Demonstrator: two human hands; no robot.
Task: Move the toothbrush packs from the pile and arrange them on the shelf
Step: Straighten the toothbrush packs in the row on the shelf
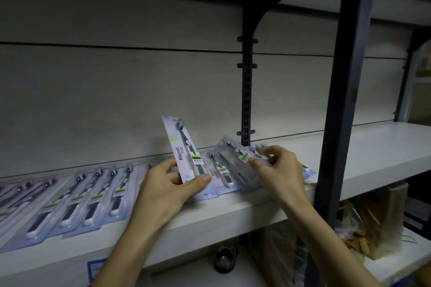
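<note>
My left hand (170,190) grips a toothbrush pack (185,147) by its lower end, tilted up off the white shelf (233,207). It has pale blue card and a dark brush. My right hand (279,170) pinches the top pack (235,151) of a loose pile (233,177) just left of the dark front post. A row of several packs (77,198) lies flat side by side along the shelf to the left. The pile's right part is hidden behind my right hand.
A dark metal post (338,100) stands at the shelf front, right of the pile. A slotted bracket (246,91) runs up the back panel. The shelf continues right of the post (384,147). Below are a dark jar (225,258) and bagged goods (368,221).
</note>
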